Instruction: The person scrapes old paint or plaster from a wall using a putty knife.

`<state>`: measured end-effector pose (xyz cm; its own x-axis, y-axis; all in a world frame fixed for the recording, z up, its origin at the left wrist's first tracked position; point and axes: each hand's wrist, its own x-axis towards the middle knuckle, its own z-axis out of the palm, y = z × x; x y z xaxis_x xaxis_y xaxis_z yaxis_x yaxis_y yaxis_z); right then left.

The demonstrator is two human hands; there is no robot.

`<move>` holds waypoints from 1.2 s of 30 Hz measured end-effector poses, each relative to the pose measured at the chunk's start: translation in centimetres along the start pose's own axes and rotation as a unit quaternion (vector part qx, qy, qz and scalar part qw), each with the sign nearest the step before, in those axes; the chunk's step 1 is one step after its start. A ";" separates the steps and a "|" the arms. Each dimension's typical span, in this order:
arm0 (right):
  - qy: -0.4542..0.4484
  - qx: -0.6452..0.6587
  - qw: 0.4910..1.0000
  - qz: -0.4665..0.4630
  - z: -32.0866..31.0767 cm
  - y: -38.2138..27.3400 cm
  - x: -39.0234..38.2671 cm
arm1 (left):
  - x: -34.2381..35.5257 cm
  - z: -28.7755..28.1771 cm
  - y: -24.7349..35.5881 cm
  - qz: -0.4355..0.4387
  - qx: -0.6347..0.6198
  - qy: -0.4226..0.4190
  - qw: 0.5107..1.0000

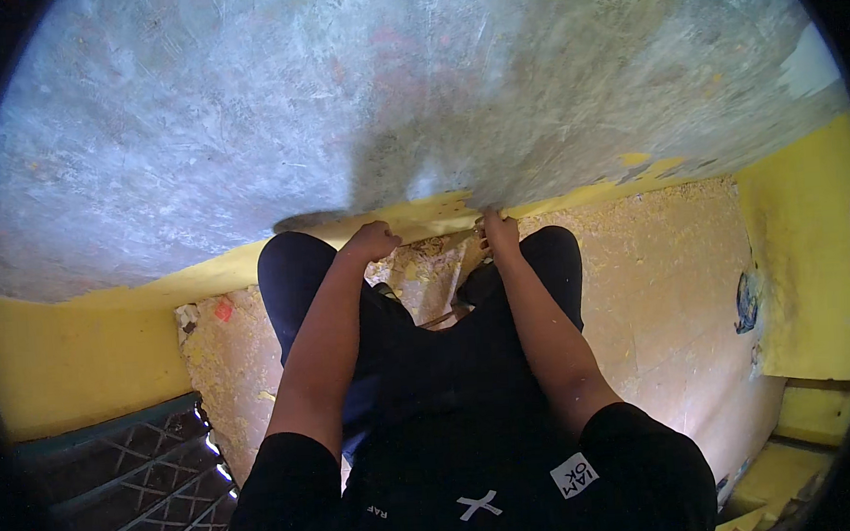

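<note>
My left hand (pixel 371 238), its fingers curled closed, hovers above my left knee (pixel 290 258) near the foot of the wall (pixel 207 142); whatever it holds, if anything, is hidden. My right hand (pixel 498 231) is beside the low yellow band (pixel 422 208) of that wall, just inside my right knee (pixel 559 254), with its fingers curled round something small that I cannot make out. The wall above is mottled grey, with flaking yellow paint along its lower edge and a shadow cast across it. Paint flakes lie on the floor (pixel 644 312) between and beside my legs.
Yellow side walls stand at the left (pixel 83 351) and right (pixel 799 246). A dark metal lattice grille (pixel 128 473) is at the lower left. A red scrap (pixel 223 310) lies by the left corner, and a crumpled blue-black thing (pixel 746 302) lies by the right wall.
</note>
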<state>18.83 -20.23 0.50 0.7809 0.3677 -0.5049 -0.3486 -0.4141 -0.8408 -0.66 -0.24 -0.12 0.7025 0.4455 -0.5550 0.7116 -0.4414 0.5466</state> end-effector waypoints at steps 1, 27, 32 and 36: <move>-0.010 -0.009 0.999 0.036 -0.1 -0.5 -0.5 | 0.2 0.0 -0.3 -0.015 0.000 -0.018 1.000; -0.306 0.143 0.941 -0.027 -0.4 0.1 -4.3 | -1.0 2.9 10.5 0.173 -0.148 0.183 0.956; -0.176 0.008 0.980 -0.089 1.8 1.7 -0.8 | 0.2 4.8 10.7 -0.011 -0.005 0.217 0.976; 0.015 -0.232 0.941 -0.247 2.5 3.7 1.8 | 1.3 5.6 11.0 -0.032 0.020 0.155 0.987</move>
<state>17.64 -19.08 -4.03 0.8047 0.5902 -0.0640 0.3185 -0.5203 -0.7924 8.14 -8.86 1.67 0.6277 0.6875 -0.3652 0.7578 -0.4321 0.4890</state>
